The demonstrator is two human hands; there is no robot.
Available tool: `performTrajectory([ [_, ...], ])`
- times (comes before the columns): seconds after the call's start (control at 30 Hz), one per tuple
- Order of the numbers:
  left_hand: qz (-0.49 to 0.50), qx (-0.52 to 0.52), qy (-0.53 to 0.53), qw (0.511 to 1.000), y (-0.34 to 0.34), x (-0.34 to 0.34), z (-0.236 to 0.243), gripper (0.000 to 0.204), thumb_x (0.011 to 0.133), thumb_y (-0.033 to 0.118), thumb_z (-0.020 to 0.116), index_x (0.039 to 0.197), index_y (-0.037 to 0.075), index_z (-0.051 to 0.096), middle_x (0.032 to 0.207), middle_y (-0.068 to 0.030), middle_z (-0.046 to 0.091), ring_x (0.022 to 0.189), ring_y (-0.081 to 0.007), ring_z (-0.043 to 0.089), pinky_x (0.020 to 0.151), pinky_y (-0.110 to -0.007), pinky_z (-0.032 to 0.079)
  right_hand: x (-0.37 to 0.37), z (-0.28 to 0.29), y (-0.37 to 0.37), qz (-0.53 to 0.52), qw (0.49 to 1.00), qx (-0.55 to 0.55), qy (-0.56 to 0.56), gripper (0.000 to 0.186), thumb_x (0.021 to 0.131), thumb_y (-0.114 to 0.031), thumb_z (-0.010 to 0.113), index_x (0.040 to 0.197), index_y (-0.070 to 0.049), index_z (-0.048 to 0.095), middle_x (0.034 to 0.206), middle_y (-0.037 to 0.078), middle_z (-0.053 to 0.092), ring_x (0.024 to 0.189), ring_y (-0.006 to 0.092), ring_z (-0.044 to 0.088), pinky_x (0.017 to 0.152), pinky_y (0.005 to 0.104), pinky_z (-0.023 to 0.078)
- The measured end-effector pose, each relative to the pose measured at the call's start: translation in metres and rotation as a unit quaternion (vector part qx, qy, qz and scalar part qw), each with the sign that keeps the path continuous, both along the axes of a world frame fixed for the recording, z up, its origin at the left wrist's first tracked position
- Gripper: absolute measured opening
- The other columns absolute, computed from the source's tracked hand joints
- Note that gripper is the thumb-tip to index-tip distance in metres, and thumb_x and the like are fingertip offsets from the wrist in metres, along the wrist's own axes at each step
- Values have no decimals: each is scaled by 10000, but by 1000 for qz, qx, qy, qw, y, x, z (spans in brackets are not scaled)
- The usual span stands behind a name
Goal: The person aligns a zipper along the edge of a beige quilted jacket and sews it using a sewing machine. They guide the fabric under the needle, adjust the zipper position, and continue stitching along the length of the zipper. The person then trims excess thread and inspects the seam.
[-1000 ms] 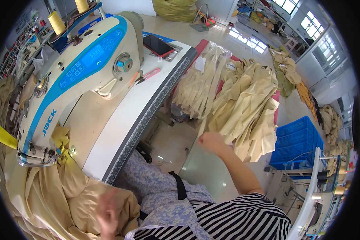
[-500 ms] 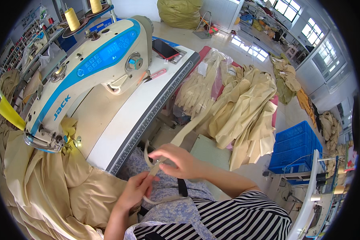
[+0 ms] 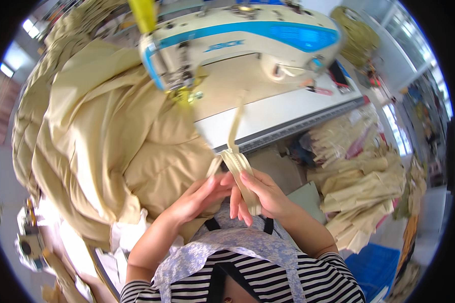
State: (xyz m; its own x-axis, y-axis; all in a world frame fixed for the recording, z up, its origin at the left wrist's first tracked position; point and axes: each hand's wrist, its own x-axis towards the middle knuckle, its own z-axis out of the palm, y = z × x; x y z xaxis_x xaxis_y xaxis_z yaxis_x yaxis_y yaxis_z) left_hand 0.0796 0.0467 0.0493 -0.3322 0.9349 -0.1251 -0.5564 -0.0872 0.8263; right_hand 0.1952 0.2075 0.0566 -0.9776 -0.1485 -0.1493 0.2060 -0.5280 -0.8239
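Note:
A long cream zipper (image 3: 241, 174) with visible teeth is bunched in front of my chest. My right hand (image 3: 265, 194) is closed on it, the thumb on top and the fingers behind. My left hand (image 3: 197, 198) is at its left side, the thumb meeting a loop of the same tape, the other fingers rather straight and close to my right fingers. One loose end of the tape stands up toward the sewing machine table. At the left, a large beige garment (image 3: 162, 156), puffy in places, spreads from under the needle area of a white and blue sewing machine (image 3: 227, 43).
A ruler strip edges the white table (image 3: 283, 111). A pink-handled tool (image 3: 319, 91) and a dark phone (image 3: 338, 76) lie on it. Beige fabric pieces (image 3: 361, 187) are piled at the right, above a blue crate (image 3: 374, 270). Another machine (image 3: 30, 242) stands at lower left.
My view has swung left, bringing the sewing machine and garment more to the middle. The zipper, stretched long between my hands before, is now gathered in them, with my hands closer together.

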Motion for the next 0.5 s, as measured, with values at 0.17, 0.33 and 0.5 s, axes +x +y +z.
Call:
performTrajectory([
  [0.17, 127, 12, 5, 992, -6, -30, -6, 452, 1082, 353, 492, 1365, 4, 547, 1270, -171, 684, 1233, -218, 595, 1114, -395, 395, 4, -15, -25, 56, 998, 26, -19, 501, 1130, -354, 296, 1305, 54, 529, 891, 191, 722, 796, 242, 732, 738, 330, 579],
  [0.33, 290, -23, 212, 933, -39, -81, 37, 270, 1047, 287, 588, 1171, 65, 678, 1170, -71, 731, 1075, -131, 638, 995, -332, 465, -4, -2, -25, 172, 912, 360, -93, 357, 1104, -192, 435, 1354, 49, 521, 1159, 148, 720, 1110, 206, 700, 975, 333, 537],
  [0.5, 365, 15, 167, 916, -72, -149, 96, 220, 999, 195, 642, 1132, 25, 686, 971, -22, 701, 861, -99, 658, 756, -270, 542, -42, 46, -84, 214, 960, -25, 179, 343, 1118, -165, 363, 1355, 28, 520, 1308, 165, 642, 1291, 225, 583, 1094, 342, 459],
])
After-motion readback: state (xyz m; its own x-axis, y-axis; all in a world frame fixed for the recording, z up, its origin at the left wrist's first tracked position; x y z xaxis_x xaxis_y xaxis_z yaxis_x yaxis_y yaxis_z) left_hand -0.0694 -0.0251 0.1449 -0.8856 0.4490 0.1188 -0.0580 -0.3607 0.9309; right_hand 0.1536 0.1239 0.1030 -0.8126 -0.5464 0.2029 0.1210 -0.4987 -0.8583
